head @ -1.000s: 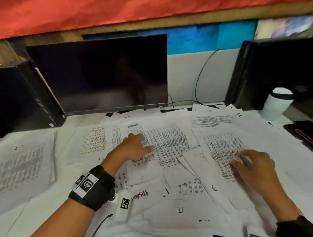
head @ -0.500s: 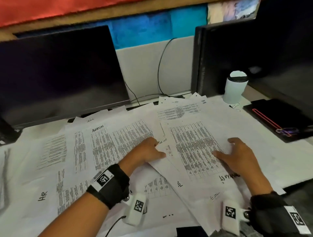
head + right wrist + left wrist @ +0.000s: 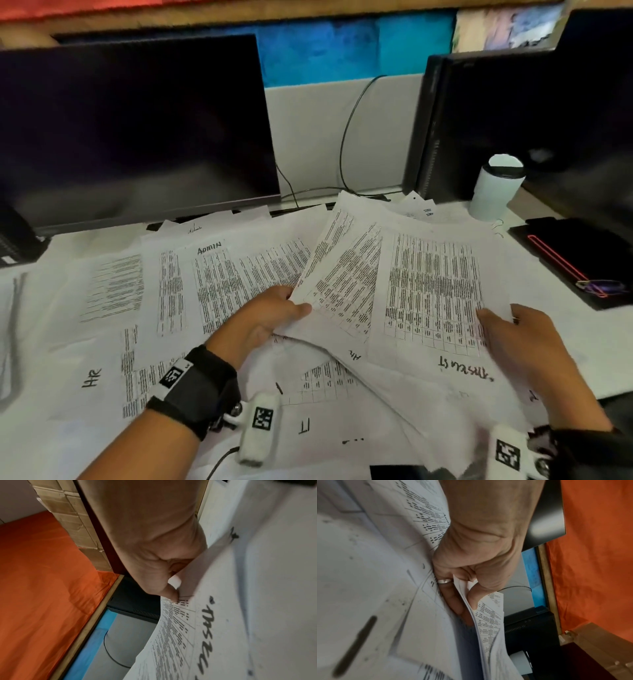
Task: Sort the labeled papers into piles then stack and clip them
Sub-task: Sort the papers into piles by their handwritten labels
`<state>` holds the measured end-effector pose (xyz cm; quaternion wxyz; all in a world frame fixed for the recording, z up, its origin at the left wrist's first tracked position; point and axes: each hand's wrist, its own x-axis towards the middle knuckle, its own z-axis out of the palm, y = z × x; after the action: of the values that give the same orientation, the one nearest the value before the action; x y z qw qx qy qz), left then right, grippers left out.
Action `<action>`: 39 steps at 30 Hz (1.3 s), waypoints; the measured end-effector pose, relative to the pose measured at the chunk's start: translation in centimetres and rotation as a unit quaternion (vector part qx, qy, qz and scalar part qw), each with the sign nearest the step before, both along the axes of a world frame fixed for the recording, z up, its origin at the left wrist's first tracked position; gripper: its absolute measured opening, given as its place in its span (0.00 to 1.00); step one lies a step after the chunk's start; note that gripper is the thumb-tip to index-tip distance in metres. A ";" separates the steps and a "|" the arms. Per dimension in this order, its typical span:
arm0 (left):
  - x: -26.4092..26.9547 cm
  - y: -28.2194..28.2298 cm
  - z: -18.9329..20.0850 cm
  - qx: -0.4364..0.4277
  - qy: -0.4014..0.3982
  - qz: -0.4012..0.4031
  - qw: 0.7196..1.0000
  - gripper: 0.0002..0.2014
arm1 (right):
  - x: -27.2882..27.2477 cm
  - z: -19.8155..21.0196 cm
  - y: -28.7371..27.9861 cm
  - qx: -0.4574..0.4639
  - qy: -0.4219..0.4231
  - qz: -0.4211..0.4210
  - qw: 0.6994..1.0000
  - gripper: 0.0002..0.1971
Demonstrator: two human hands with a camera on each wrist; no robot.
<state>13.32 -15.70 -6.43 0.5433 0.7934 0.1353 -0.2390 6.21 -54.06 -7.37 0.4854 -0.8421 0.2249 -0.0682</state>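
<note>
A loose bundle of printed sheets [image 3: 404, 291] is lifted off the desk between both hands. My left hand [image 3: 291, 310] pinches its left edge, thumb on top; the left wrist view shows the sheets [image 3: 486, 616] clamped between thumb and fingers. My right hand [image 3: 500, 322] grips the right edge of the top sheet [image 3: 180, 628], which has handwriting along its near margin. Other labeled papers cover the desk: one marked ADMIN [image 3: 209, 247], one marked HR [image 3: 91, 377], one marked IT [image 3: 304, 426].
A dark monitor [image 3: 130, 130] stands at the back left, a black computer case [image 3: 513, 120] at the back right. A white tumbler [image 3: 493, 188] sits beside it. A black notebook with paper clips [image 3: 599, 286] on it lies at the right edge.
Both hands went from pressing flat on the papers to gripping them, and the bundle has risen off the desk. The head view swung right and came closer.
</note>
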 end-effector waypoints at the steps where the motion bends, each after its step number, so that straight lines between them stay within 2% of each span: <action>1: -0.1 0.0 -0.1 -0.013 0.001 0.006 1.000 0.16 | 0.1 -0.3 0.2 -0.002 0.005 -0.004 1.000 0.21; 4: -1.0 0.2 -0.2 -0.041 0.016 -0.001 0.999 0.17 | 0.2 -0.5 1.2 -0.021 0.003 -0.014 1.000 0.15; 6: -1.9 0.2 0.1 -0.043 0.034 -0.033 0.998 0.17 | 0.1 0.0 2.4 -0.018 -0.004 -0.009 1.000 0.10; 9: -2.5 -0.2 0.8 -0.022 0.018 -0.074 0.997 0.22 | 0.1 0.0 4.1 0.012 0.004 0.031 0.999 0.29; 11: -2.4 -0.8 1.4 -0.020 -0.001 -0.084 0.996 0.27 | 0.0 -0.5 5.4 0.024 0.022 0.071 0.997 0.38; 13: -2.6 -1.9 2.2 -0.007 -0.019 -0.086 0.996 0.24 | -0.3 -0.9 6.4 0.013 0.034 0.107 0.994 0.48; 15: -3.0 -2.9 2.1 0.014 -0.056 -0.085 0.995 0.21 | -0.4 -1.7 6.5 -0.023 0.031 0.131 0.991 0.62; 17: -3.4 -3.4 1.6 0.026 -0.097 -0.071 0.992 0.22 | 0.1 -3.4 5.9 -0.040 0.012 0.132 0.990 0.65; 18: -3.8 -3.4 1.6 0.017 -0.114 -0.059 0.992 0.22 | 0.2 -2.7 6.2 -0.045 0.006 0.114 0.992 0.65; 21: -4.8 -2.2 1.4 -0.024 -0.161 -0.044 0.986 0.24 | 0.1 -0.8 6.8 0.033 -0.003 0.018 0.999 0.68; 23: -5.5 -1.3 1.8 -0.035 -0.195 -0.060 0.978 0.26 | -0.3 0.3 7.1 0.135 -0.038 0.018 0.990 0.62; 25: -5.9 -0.7 2.3 -0.042 -0.193 -0.091 0.976 0.28 | -0.6 1.6 7.8 0.256 -0.076 0.050 0.962 0.42; 26: -6.0 -0.6 2.7 -0.044 -0.185 -0.110 0.976 0.29 | -0.8 2.3 8.3 0.287 -0.090 0.068 0.951 0.33; 27: -6.1 -0.7 3.0 -0.050 -0.179 -0.129 0.974 0.30 | -0.7 2.7 8.8 0.289 -0.108 0.081 0.948 0.27; 30: -5.9 -1.8 4.4 -0.037 -0.196 -0.140 0.970 0.28 | -0.2 4.3 9.8 0.220 -0.161 0.082 0.959 0.27; 33: -4.8 -2.8 6.4 -0.067 -0.228 -0.100 0.966 0.19 | 0.5 7.2 10.4 0.194 -0.235 0.098 0.947 0.19; 36: -3.3 -3.2 9.3 -0.082 -0.269 -0.076 0.957 0.30 | 1.2 10.8 10.6 0.191 -0.304 0.126 0.925 0.18; 39: -2.2 -3.3 12.1 -0.127 -0.313 -0.069 0.939 0.28 | 2.3 13.2 10.5 0.178 -0.343 0.144 0.911 0.21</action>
<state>11.10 -18.97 5.65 0.6365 0.7599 -0.1280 -0.0312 8.49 -43.54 5.78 0.6788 -0.6898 -0.0705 -0.2416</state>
